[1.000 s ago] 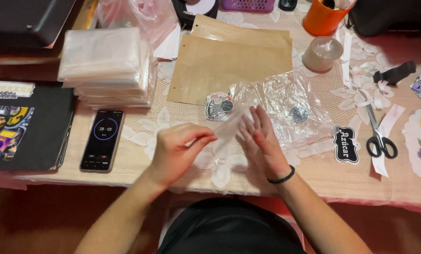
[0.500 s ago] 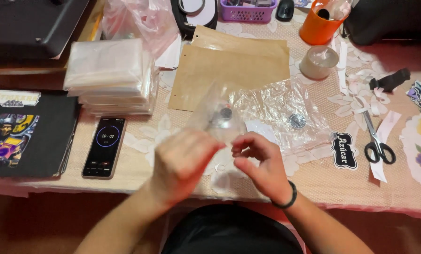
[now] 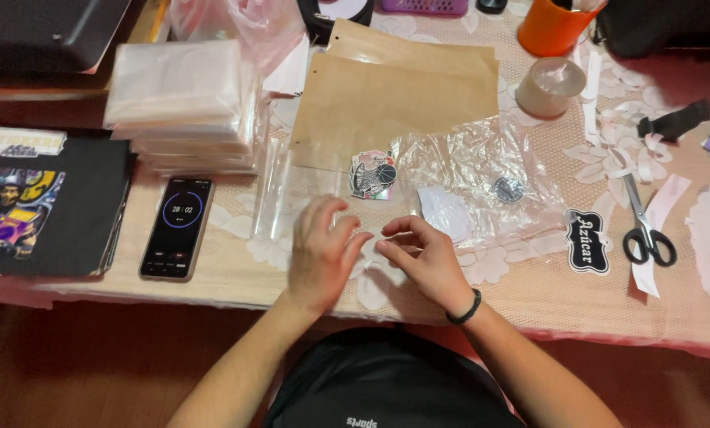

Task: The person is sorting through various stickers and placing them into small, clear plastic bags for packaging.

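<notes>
Beside the phone point(image 3: 176, 227), the left hand point(image 3: 321, 252) presses with spread fingers on a clear plastic sleeve point(image 3: 291, 194), probably light, soft and slippery, best held at its edge, while the right hand point(image 3: 422, 261) pinches its near edge.

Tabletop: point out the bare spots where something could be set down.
Free: the near strip of table between the phone and left hand, and the strip between right hand and scissors. Crowded: the middle, with clear bags over brown envelopes, and the right edge, littered with paper scraps.
</notes>
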